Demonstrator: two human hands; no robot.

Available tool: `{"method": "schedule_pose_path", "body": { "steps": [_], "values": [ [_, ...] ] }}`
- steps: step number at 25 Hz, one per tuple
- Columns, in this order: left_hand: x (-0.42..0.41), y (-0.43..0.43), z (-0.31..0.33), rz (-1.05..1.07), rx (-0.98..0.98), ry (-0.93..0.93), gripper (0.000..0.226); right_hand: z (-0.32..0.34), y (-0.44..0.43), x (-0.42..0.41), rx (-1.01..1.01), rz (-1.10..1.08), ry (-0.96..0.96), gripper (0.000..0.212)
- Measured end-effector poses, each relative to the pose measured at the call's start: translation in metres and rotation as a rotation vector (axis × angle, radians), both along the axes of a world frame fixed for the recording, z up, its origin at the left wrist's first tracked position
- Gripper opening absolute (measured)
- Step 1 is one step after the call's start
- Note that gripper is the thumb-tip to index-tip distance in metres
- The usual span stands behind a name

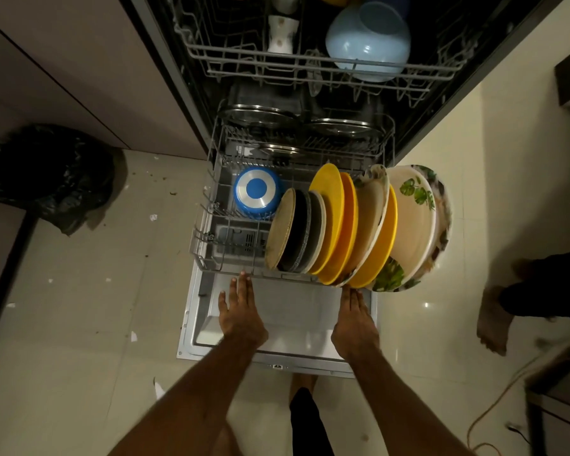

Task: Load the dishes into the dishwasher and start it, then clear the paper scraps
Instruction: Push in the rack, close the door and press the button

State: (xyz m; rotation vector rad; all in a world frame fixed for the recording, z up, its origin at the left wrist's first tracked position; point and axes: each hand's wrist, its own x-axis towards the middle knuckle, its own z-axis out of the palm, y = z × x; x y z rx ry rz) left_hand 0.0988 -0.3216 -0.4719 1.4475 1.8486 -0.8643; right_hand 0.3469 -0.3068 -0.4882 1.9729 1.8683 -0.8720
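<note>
Loading looks finished: upright yellow, black and leaf-printed plates (pixel 333 218) stand in the pulled-out grey wire lower rack (pixel 204 245), where the left hand (pixel 241 311) and right hand (pixel 354 320) touch straight, empty fingers to its front rail, so next probably comes an even inward push.

I found nothing legible in view: no text, label, brand or number on the dishwasher door (pixel 293 320) or its lower rack (pixel 202 245).
</note>
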Motion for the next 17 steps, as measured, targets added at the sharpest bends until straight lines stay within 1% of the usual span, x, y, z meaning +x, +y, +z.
{"method": "schedule_pose_path", "body": {
  "steps": [8,13,17],
  "values": [
    [-0.018,0.088,-0.013,0.028,0.145,-0.062,0.122,-0.008,0.094,0.004,0.078,0.069,0.044,0.099],
    [-0.03,0.158,-0.024,-0.024,0.274,-0.073,0.123,-0.012,0.169,0.008,0.143,0.15,0.067,0.099],
    [-0.037,0.217,-0.03,-0.04,0.3,-0.06,0.124,-0.018,0.231,0.007,0.144,0.179,0.054,0.104]
  ]
}}
